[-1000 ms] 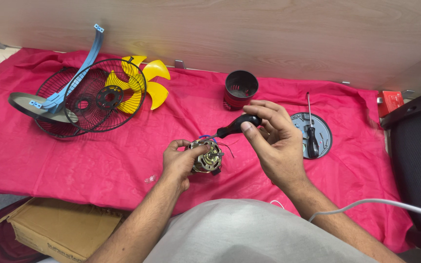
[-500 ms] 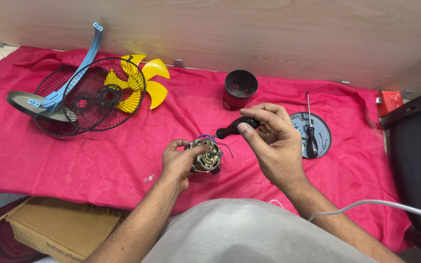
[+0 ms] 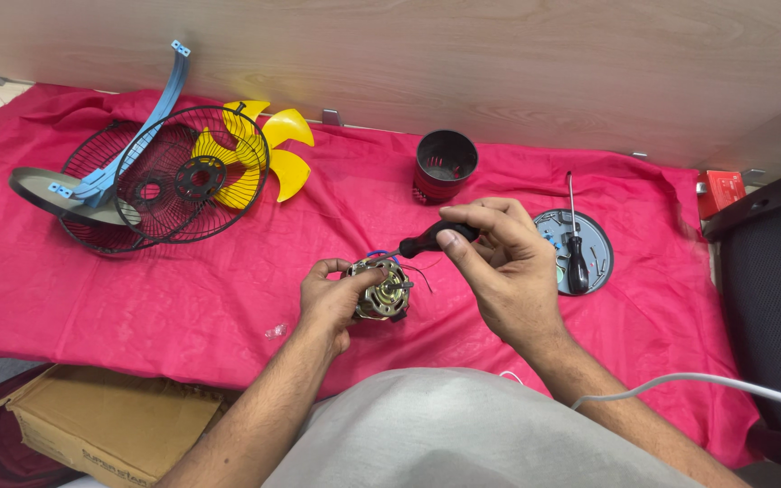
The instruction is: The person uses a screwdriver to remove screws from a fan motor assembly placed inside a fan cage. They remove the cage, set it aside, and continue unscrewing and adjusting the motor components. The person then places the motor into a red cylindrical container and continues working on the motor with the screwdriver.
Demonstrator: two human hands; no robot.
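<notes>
My left hand (image 3: 329, 298) grips a small fan motor (image 3: 383, 289) with copper windings and a steel shaft, held just above the red cloth (image 3: 183, 289). My right hand (image 3: 499, 262) holds a black-handled screwdriver (image 3: 431, 238), and its tip points down-left into the top of the motor. Thin blue and black wires trail from the motor. Both hands meet at the middle of the cloth, close to my body.
Black wire fan guards (image 3: 160, 181), a yellow fan blade (image 3: 268, 154) and a blue-grey stand (image 3: 83, 185) lie at the left. A black cylindrical housing (image 3: 445, 164) stands at the back. A second screwdriver (image 3: 575, 253) rests on a round grey plate (image 3: 594, 262). A cardboard box (image 3: 110, 420) sits below left.
My right hand has tilted the screwdriver and brought its tip slightly lower onto the motor. My left hand and the motor have stayed where they were.
</notes>
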